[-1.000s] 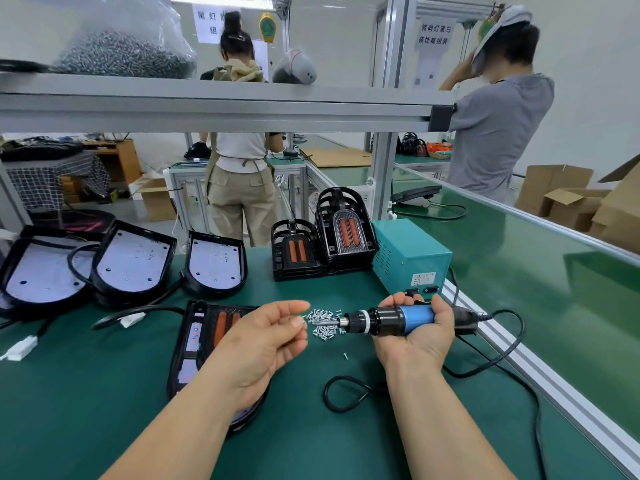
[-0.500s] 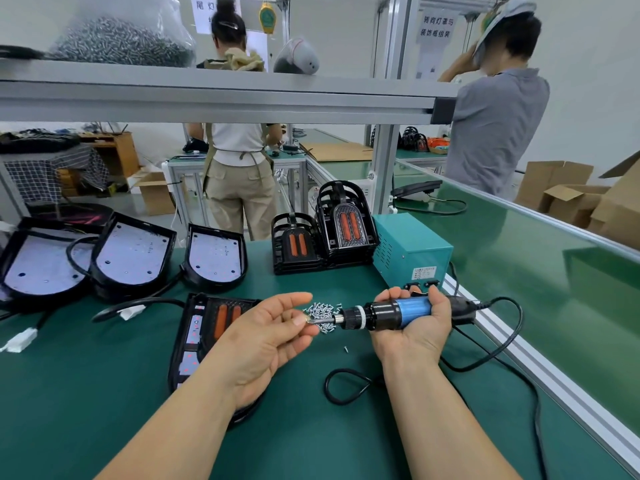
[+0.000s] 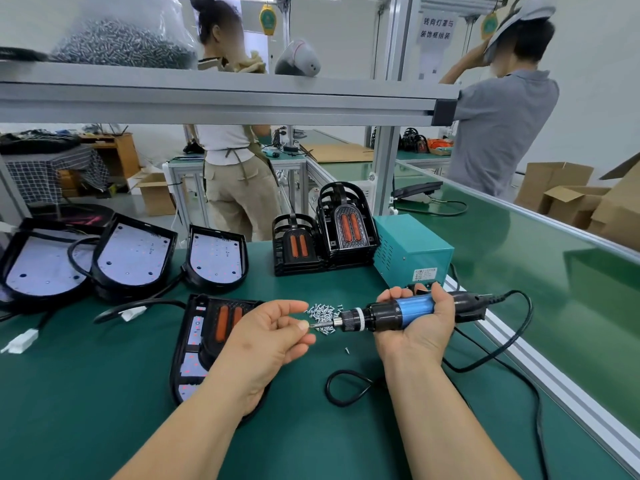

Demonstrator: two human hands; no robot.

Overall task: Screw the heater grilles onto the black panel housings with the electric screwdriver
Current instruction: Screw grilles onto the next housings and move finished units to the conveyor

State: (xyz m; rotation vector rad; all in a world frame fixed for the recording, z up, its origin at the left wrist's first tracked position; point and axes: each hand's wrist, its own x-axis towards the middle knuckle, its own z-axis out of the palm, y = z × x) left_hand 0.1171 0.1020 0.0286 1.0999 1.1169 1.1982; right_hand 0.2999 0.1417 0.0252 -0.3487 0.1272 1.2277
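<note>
**Tight ahead, open near left**

Around the screw pile [image 3: 322,311]: the teal power box [image 3: 412,251] and stacked grilles [image 3: 325,237] wall off 12 to 1 o'clock; the panel housing [image 3: 199,323] fills 9; a cord loop [image 3: 327,388] lies at 6. Bare green mat [image 3: 86,410] opens at 8.

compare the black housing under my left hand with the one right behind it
The front housing carries a grille with orange bars; the rear housing has none, its white board bare. The front housing lies flat on the mat; the rear housing looks tilted. The left hand covers part of the front housing; the rear housing is uncovered. Both have black rims and one rounded end.
</note>
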